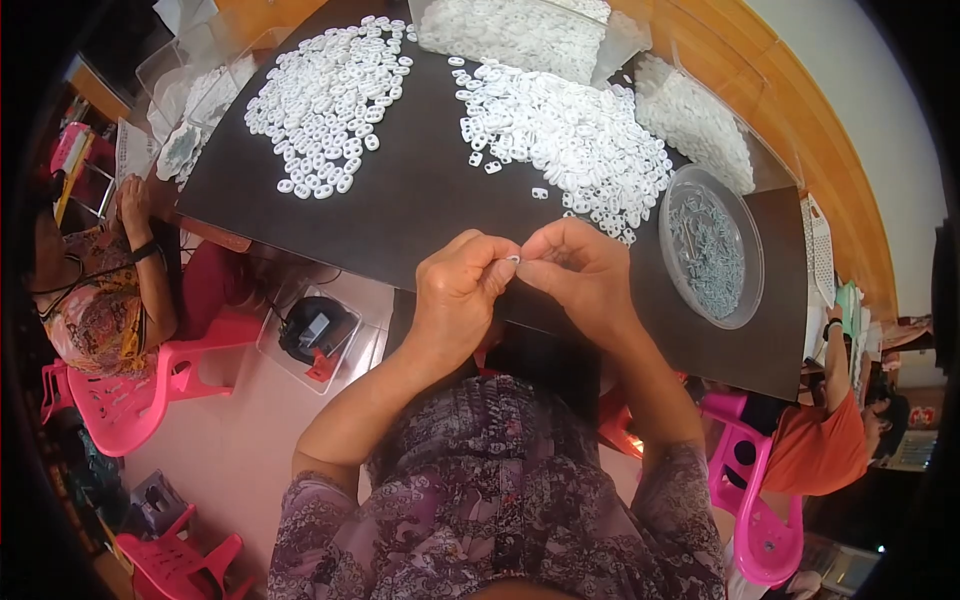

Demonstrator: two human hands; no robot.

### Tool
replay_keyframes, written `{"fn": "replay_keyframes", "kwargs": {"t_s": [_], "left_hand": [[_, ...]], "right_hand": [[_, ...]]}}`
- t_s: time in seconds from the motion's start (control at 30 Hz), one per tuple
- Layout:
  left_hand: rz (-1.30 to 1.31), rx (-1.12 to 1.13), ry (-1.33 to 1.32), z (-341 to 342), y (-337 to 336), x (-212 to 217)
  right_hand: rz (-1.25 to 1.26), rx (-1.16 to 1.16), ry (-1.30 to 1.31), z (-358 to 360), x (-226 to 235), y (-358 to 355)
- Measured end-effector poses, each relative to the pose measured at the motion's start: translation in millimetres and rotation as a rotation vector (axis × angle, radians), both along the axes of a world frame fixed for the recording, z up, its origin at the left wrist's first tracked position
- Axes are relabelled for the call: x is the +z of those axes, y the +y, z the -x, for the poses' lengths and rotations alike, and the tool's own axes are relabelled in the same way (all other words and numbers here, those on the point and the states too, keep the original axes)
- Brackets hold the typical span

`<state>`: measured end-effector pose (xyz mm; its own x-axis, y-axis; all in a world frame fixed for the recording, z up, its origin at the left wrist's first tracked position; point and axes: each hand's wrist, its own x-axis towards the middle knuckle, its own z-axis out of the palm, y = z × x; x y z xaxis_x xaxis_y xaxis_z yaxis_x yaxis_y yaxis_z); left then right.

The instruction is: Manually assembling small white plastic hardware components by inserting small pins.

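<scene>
My hands meet just over the near edge of the dark table. My left hand [455, 295] pinches a small white plastic piece [514, 258] between thumb and forefinger; most of it is covered by the fingertips. Closed in a pinch against the same spot is my right hand [590, 275], and whatever lies in its fingertips is too small to make out. Beyond my hands spreads a heap of white two-holed pieces [560, 130]. To the left lies another heap of oval white two-holed pieces [330, 95]. A round clear tub [668, 255] of small grey metal screws [712, 260] stands at my right.
Clear bins of white pieces [510, 35] [695, 120] line the table's far side. A co-worker [105, 270] sits at the left by a pink chair [125, 400]. Another person in orange [820, 445] is at the right, beside a pink chair [765, 530].
</scene>
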<state>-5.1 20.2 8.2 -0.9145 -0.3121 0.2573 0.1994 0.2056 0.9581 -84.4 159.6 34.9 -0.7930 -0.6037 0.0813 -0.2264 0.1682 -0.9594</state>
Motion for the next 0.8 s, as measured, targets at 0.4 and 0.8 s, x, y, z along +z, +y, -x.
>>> {"fn": "replay_keyframes", "kwargs": {"t_s": [0.4, 0.8], "left_hand": [[0.052, 0.049, 0.045, 1.2, -1.3, 0.1], [-0.373, 0.005, -0.198, 5.5, -3.6, -7.1]], "right_hand": [[0.047, -0.028, -0.07, -3.5, -4.5, -6.8], [0.083, -0.049, -0.068, -2.0, -13.1, -10.0]]}}
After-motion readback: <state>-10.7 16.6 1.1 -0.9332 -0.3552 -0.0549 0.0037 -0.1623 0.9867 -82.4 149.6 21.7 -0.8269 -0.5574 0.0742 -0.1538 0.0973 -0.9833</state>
